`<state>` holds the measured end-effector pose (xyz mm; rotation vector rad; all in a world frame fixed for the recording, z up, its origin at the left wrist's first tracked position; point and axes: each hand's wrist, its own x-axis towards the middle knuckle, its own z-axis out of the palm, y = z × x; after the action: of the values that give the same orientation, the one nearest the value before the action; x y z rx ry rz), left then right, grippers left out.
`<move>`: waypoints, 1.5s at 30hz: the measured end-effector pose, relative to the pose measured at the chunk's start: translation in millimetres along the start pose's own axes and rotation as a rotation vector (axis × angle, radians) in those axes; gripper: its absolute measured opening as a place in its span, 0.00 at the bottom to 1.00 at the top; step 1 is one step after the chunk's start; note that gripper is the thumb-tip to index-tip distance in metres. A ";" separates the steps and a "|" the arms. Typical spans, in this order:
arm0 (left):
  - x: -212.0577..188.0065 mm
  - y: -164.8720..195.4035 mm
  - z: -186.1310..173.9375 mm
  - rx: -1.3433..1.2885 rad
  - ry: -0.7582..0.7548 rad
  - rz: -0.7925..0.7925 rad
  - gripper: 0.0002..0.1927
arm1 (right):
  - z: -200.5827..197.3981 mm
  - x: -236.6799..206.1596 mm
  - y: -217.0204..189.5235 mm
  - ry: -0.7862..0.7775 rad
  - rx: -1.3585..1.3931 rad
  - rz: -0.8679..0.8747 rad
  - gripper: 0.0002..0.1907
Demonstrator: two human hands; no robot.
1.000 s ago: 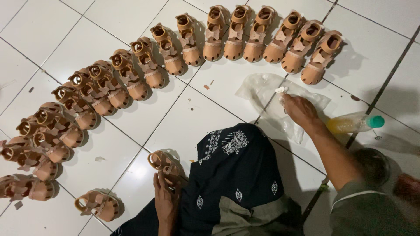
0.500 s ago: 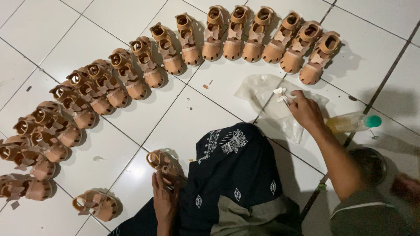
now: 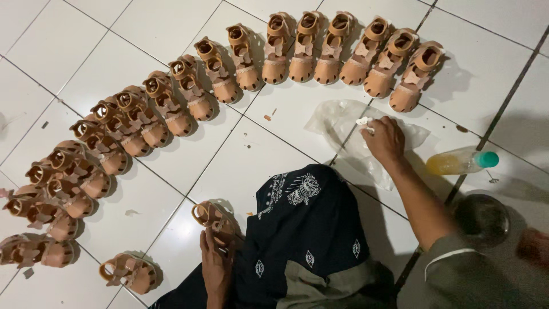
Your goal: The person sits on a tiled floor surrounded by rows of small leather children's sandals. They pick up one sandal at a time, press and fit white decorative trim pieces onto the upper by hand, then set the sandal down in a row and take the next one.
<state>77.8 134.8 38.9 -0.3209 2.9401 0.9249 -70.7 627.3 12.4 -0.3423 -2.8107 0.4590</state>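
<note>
Item: tan child's sandal on the tiled floor, long axis running 10-to-4 o'clock, clenched in the left hand grip at its 6 o'clock; right hand, well apart at 2 o'clock, pinches a white wad over clear plastic.

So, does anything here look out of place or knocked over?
Mostly tidy. The tan sandals stand in a curved row, but one sandal sits alone outside it near the left hand. A plastic bottle lies on its side by the right hand.
</note>
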 end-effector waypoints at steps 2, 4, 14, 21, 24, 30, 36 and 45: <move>1.3 2.3 -1.6 0.011 -0.034 -0.071 0.41 | 5.9 2.0 -7.7 0.031 -0.043 -0.003 0.12; 2.3 5.2 -2.8 0.029 -0.104 -0.225 0.42 | 9.7 3.4 -13.3 0.043 -0.049 0.006 0.10; 3.3 -4.2 3.2 0.020 -0.044 -0.096 0.40 | -4.0 1.1 -19.0 -0.057 0.277 0.118 0.12; 0.6 -11.4 1.1 -0.034 -0.047 -0.093 0.41 | -13.7 3.6 -16.1 0.097 0.567 0.027 0.16; 1.6 -11.1 2.1 -0.050 -0.080 -0.149 0.42 | -10.4 6.4 -12.2 -0.176 0.712 0.435 0.13; -3.5 1.1 -11.7 0.072 0.087 0.003 0.40 | -21.4 1.8 -27.2 -0.281 1.262 0.478 0.09; -13.7 93.0 -42.0 -0.499 -0.109 -0.179 0.22 | -87.9 -53.1 -96.3 -0.467 1.616 0.349 0.06; -27.7 216.4 -67.9 -0.847 -0.231 0.278 0.10 | -122.5 -110.4 -168.9 -0.662 1.571 0.186 0.09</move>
<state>61.1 274.3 219.0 0.1803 2.2617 2.0477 38.0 475.2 156.6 -0.0566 -1.8998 2.8107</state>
